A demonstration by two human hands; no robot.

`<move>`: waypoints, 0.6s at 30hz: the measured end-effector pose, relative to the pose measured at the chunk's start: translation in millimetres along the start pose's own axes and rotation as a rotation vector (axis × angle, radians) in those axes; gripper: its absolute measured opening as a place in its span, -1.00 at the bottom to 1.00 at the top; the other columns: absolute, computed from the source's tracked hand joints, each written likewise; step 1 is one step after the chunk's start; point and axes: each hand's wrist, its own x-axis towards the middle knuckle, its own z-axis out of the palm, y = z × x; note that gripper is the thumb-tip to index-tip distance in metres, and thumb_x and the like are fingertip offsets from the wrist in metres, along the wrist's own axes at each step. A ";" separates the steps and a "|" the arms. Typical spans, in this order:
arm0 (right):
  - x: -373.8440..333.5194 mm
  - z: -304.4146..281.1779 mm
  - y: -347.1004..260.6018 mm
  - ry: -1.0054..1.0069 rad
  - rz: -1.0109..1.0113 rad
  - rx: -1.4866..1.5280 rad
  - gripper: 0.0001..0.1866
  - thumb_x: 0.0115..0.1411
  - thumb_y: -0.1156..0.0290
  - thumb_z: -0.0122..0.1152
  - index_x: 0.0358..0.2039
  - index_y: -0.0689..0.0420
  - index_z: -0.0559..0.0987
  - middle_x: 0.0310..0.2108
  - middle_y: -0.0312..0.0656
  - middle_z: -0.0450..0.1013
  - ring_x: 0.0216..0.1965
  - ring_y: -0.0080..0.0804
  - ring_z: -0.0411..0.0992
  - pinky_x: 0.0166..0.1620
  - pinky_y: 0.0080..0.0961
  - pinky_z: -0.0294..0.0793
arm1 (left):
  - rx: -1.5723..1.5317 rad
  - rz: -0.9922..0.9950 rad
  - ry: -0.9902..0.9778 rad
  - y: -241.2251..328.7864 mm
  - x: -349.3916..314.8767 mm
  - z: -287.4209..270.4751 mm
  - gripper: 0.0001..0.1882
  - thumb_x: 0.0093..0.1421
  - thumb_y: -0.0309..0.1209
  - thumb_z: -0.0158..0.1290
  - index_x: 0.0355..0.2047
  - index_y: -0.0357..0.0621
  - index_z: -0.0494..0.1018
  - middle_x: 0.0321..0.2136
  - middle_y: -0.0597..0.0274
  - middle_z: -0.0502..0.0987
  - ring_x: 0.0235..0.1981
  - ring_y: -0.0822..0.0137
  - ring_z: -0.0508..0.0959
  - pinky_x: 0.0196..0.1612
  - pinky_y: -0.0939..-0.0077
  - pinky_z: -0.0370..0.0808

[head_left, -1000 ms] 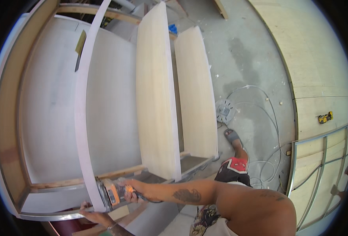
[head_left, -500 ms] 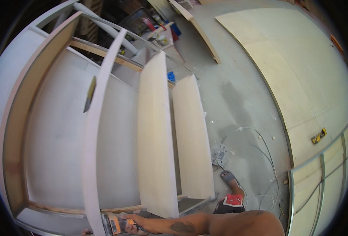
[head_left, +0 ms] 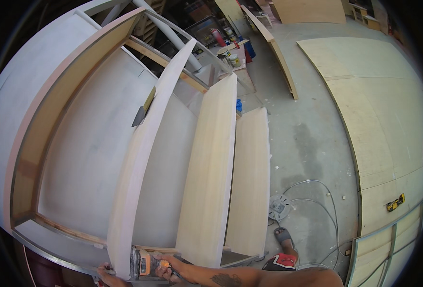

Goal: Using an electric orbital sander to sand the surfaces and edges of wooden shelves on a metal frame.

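Observation:
My right hand (head_left: pixel 163 270) grips an orange-and-grey power sander (head_left: pixel 144 264), its flat face against the right side of a long whitish board (head_left: pixel 139 177) near the board's close end. At that same end, on the other side, my left hand (head_left: pixel 107 276) has its fingers bent around the lower edge; part of this hand is hidden. The board stands on edge in a large pale frame (head_left: pixel 25 119). A flat scraper-like piece with a dark blade (head_left: pixel 139 116) rests against the board's left side farther up.
Two pale panels (head_left: pixel 209 167) (head_left: pixel 250 182) stand to the right of the board. A cable reel (head_left: pixel 279 206) with loose cable lies on the floor by my sandalled foot (head_left: pixel 282 234). Farther right are a big plywood sheet (head_left: pixel 364 119) and a yellow-black tool (head_left: pixel 395 203). Paint cans (head_left: pixel 234 60) stand far back.
The view has shifted, so the frame and boards sit lower and farther right. More of my left hand shows at the board's end. The sander remains against the board.

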 end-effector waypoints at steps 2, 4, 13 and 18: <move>-4.9 -4.8 -5.6 -0.025 0.001 -0.002 -0.52 0.22 0.03 0.29 -0.26 0.21 0.36 -0.49 -0.30 0.29 -0.62 -0.72 0.28 -0.73 -0.87 0.28 | 0.013 0.057 -0.001 6.5 -3.8 7.5 -0.46 0.49 0.03 -0.26 -0.32 -0.23 0.39 -0.32 0.25 0.33 -0.24 0.33 0.31 -0.09 0.39 0.34; -5.5 -8.1 -1.1 -0.045 0.029 -0.001 -0.52 0.26 0.05 0.25 -0.13 0.20 0.36 -0.45 -0.29 0.27 -0.60 -0.73 0.26 -0.72 -0.86 0.25 | 0.049 0.075 0.031 2.0 -1.1 4.4 -0.47 0.49 0.01 -0.26 -0.32 -0.22 0.39 -0.32 0.26 0.33 -0.25 0.33 0.31 -0.09 0.39 0.33; -14.1 1.9 3.2 0.013 -0.024 -0.080 -0.51 0.24 0.05 0.28 -0.15 0.20 0.34 -0.44 -0.28 0.24 -0.61 -0.73 0.26 -0.74 -0.87 0.22 | 0.236 0.314 -0.066 1.3 -8.9 -5.4 -0.57 0.49 -0.11 -0.29 -0.27 -0.22 0.38 -0.29 0.22 0.41 -0.22 0.28 0.36 0.00 0.33 0.33; -0.5 -1.4 -13.6 0.071 0.006 -0.034 -0.43 0.16 -0.11 0.28 -0.42 0.24 0.39 -0.55 -0.28 0.35 -0.68 -0.66 0.33 -0.75 -0.79 0.27 | 0.258 0.317 -0.071 13.8 -11.4 0.2 -0.53 0.50 -0.13 -0.33 -0.27 -0.23 0.44 -0.32 0.22 0.45 -0.22 0.30 0.39 -0.01 0.35 0.36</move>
